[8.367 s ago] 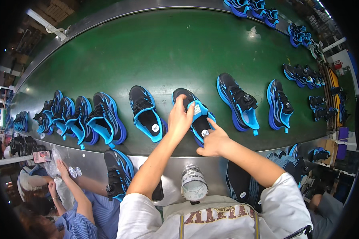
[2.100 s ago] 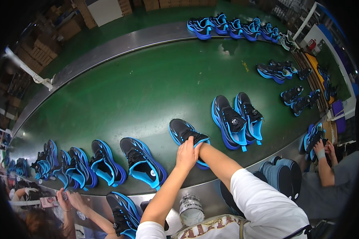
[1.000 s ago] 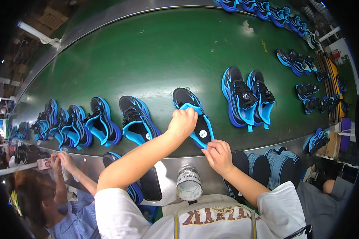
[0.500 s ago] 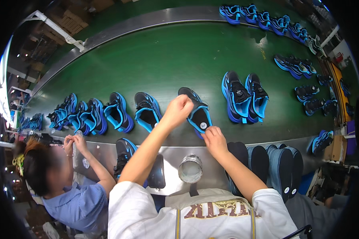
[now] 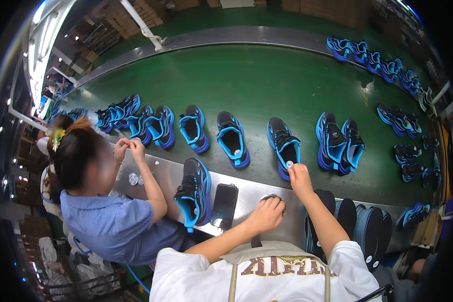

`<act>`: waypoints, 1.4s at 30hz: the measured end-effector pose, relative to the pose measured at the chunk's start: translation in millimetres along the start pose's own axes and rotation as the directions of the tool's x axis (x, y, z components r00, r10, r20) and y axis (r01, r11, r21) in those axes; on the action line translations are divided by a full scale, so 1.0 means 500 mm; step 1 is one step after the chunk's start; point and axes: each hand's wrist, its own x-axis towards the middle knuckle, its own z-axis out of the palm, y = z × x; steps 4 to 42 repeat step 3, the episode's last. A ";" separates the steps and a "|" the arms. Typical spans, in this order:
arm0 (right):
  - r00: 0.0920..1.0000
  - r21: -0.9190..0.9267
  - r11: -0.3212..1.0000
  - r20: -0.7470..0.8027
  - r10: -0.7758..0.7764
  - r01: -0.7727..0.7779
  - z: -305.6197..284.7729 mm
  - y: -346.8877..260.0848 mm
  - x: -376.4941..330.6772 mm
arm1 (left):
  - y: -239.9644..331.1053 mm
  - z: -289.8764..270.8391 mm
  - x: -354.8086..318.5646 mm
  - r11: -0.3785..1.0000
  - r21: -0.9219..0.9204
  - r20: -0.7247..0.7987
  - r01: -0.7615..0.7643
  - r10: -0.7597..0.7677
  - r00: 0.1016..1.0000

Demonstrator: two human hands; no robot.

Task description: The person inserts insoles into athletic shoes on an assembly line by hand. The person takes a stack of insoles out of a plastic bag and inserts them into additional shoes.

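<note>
A black and blue sneaker stands on the green belt with its heel toward me. My right hand pinches its heel collar, next to a round white label inside the shoe. Closer to me, my left hand lies over the mouth of a small round jar on the metal edge; its fingertips are hidden there. Left of that hand lies a dark phone, beside another sneaker. Two more sneakers stand as a pair to the right of the held one.
Upright insoles are packed on the metal edge at right. Sneakers line the green belt to the left, with more at the far right. A person in a blue striped shirt works close at my left, both hands raised.
My left hand has left the space above the sneaker and come down to the jar. My right hand stays at the shoe's heel. The whole view has shifted, showing more of the left side.
</note>
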 end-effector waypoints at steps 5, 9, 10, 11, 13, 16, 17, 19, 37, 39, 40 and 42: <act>0.999 0.007 0.999 0.034 0.033 -0.034 0.005 0.003 0.003 | -0.003 0.025 -0.020 0.997 0.075 0.082 -0.021 0.014 0.997; 0.999 0.007 0.999 0.034 0.033 -0.034 0.005 0.003 0.003 | -0.003 0.025 -0.020 0.997 0.075 0.082 -0.021 0.014 0.997; 0.999 0.007 0.999 0.034 0.033 -0.034 0.005 0.003 0.003 | -0.003 0.025 -0.020 0.997 0.075 0.082 -0.021 0.014 0.997; 0.999 0.007 0.999 0.034 0.033 -0.034 0.005 0.003 0.003 | -0.003 0.025 -0.020 0.997 0.075 0.082 -0.021 0.014 0.997; 0.999 0.007 0.999 0.034 0.033 -0.034 0.005 0.003 0.003 | -0.003 0.025 -0.020 0.997 0.075 0.082 -0.021 0.014 0.997; 0.999 0.007 0.999 0.034 0.033 -0.034 0.005 0.003 0.003 | -0.003 0.025 -0.020 0.997 0.075 0.082 -0.021 0.014 0.997; 0.999 0.007 0.999 0.034 0.033 -0.034 0.005 0.003 0.003 | -0.003 0.025 -0.020 0.997 0.075 0.082 -0.021 0.014 0.997; 0.999 0.007 0.999 0.034 0.033 -0.034 0.005 0.003 0.003 | -0.003 0.025 -0.020 0.997 0.075 0.082 -0.021 0.014 0.997; 0.999 0.007 0.999 0.034 0.033 -0.034 0.005 0.003 0.003 | -0.003 0.025 -0.020 0.997 0.075 0.082 -0.021 0.014 0.997; 0.999 0.007 0.999 0.034 0.033 -0.034 0.005 0.003 0.003 | -0.003 0.025 -0.020 0.997 0.075 0.082 -0.021 0.014 0.997; 0.999 0.007 0.999 0.034 0.033 -0.034 0.005 0.003 0.003 | -0.003 0.025 -0.020 0.997 0.075 0.082 -0.021 0.014 0.997; 0.999 0.007 0.999 0.034 0.033 -0.034 0.005 0.003 0.003 | -0.003 0.025 -0.020 0.997 0.075 0.082 -0.021 0.014 0.997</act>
